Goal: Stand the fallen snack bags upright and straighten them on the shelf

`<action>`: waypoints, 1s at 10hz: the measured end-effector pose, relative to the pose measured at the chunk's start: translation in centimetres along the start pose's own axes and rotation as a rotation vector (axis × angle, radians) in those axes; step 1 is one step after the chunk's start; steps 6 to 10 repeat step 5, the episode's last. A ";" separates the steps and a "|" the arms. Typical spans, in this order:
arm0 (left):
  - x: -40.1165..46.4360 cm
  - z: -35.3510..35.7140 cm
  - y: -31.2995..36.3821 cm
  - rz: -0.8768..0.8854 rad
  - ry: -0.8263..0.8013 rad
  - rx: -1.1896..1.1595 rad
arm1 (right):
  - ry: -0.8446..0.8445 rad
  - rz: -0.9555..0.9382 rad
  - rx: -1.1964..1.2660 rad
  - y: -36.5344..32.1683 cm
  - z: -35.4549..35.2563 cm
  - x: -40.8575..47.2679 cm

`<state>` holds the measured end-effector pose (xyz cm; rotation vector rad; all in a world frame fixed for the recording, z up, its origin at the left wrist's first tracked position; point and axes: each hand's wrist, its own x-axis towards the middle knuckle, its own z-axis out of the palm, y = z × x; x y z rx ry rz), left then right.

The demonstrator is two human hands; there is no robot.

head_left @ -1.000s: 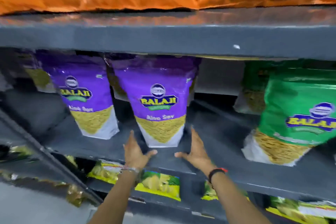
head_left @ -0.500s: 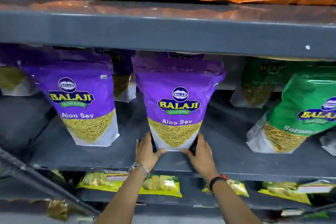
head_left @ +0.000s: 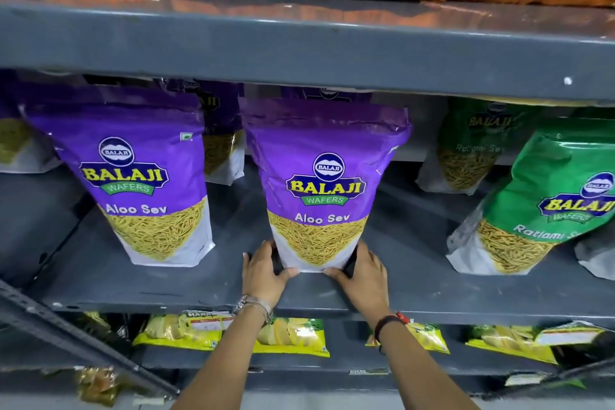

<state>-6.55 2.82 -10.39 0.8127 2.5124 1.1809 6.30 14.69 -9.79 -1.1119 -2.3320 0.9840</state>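
nearest, the left hand [head_left: 263, 271] and right hand [head_left: 361, 273] have come in from where they hovered open and apart a second ago, short of the bag, palms facing each other. now each is cupped against a bottom corner of the middle purple bag [head_left: 321, 183], thumbs hooked across its front edge, fingers wrapped out of sight round the sides; the bag's base is pressed between them.

that bag stands upright on the grey shelf [head_left: 199, 286], a little back from the lip, face square to the front. so the reach has turned into a hold, and i judge the step in hand is nudging the base to line it up, not lifting it.

to its left the other purple bag [head_left: 133, 176] stands upright too, with more purple bags behind. at right, the green bag [head_left: 545, 206] tilts, its top leaning right, with another green bag [head_left: 472, 146] further back. that leaning one looks like the next job.
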 end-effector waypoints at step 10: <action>-1.1 -0.4 0.3 0.018 0.013 -0.108 | 0.009 0.032 0.094 -0.1 0.0 -0.5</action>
